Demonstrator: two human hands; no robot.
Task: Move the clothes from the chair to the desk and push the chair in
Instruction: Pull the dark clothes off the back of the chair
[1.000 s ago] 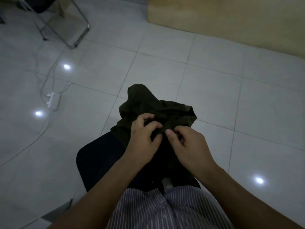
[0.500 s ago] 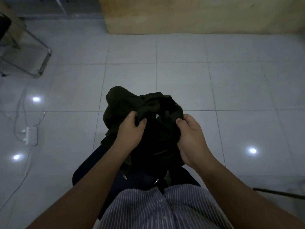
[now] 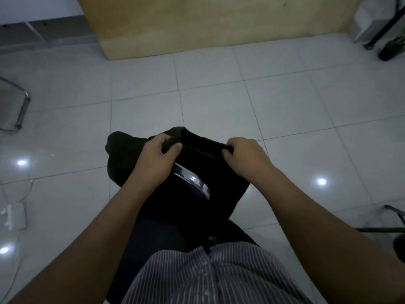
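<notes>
A dark, almost black garment [image 3: 210,170] hangs in front of me above the tiled floor. My left hand [image 3: 156,160] grips its top edge on the left, with a bunched olive-dark part [image 3: 122,150] sticking out beyond it. My right hand [image 3: 245,153] grips the same top edge on the right, so the cloth is stretched between both hands. A shiny curved metal strip [image 3: 192,179] shows in a gap of the cloth. Below it lies a dark seat-like shape [image 3: 153,233], mostly hidden by my arms and striped shirt.
A wooden panel [image 3: 208,23] stands on the floor ahead. A chrome chair frame [image 3: 20,110] is at the left edge. A white power strip [image 3: 13,216] with a cable lies at lower left. Dark legs and objects [image 3: 388,36] are at upper right, and a dark bar [image 3: 381,229] at right.
My hands have moved apart along the garment's top edge and spread it. The view has swung, bringing the wooden panel closer and the chrome frame to the left edge.
</notes>
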